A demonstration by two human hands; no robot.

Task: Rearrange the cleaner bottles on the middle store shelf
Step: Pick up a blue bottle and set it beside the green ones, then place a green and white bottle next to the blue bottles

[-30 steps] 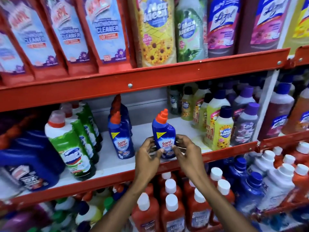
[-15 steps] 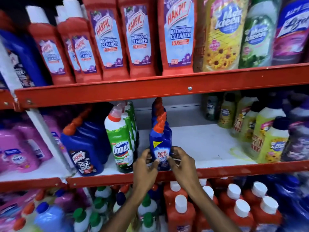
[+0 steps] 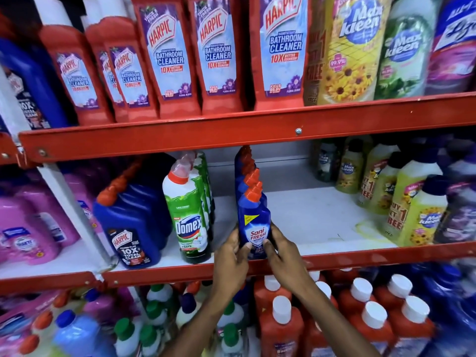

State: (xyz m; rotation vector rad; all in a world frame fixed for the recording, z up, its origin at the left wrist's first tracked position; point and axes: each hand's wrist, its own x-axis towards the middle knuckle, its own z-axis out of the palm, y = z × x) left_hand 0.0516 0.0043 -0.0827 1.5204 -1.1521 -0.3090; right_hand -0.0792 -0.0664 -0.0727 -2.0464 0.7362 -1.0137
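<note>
A blue Sani Fresh bottle (image 3: 253, 222) with an orange cap stands at the front edge of the middle shelf (image 3: 309, 217), first in a row of like bottles running back. My left hand (image 3: 231, 256) and my right hand (image 3: 280, 253) clasp its lower half from either side. To its left stand green-and-white Domex bottles (image 3: 189, 217) and dark blue Harpic bottles (image 3: 131, 228). Yellow and purple Max Kleen bottles (image 3: 417, 210) fill the shelf's right end.
The red shelf lip (image 3: 386, 256) runs just below my hands. The upper shelf holds red Harpic bathroom cleaner bottles (image 3: 219, 52). Orange bottles with white caps (image 3: 283, 325) crowd the lower shelf. Pink bottles (image 3: 28, 233) sit in the bay to the left. White shelf surface shows between the Sani Fresh row and the Max Kleen bottles.
Both hands have carried the Sani Fresh bottle leftward along the shelf and set it in line at the front of the other Sani Fresh bottles. The view has swung left.
</note>
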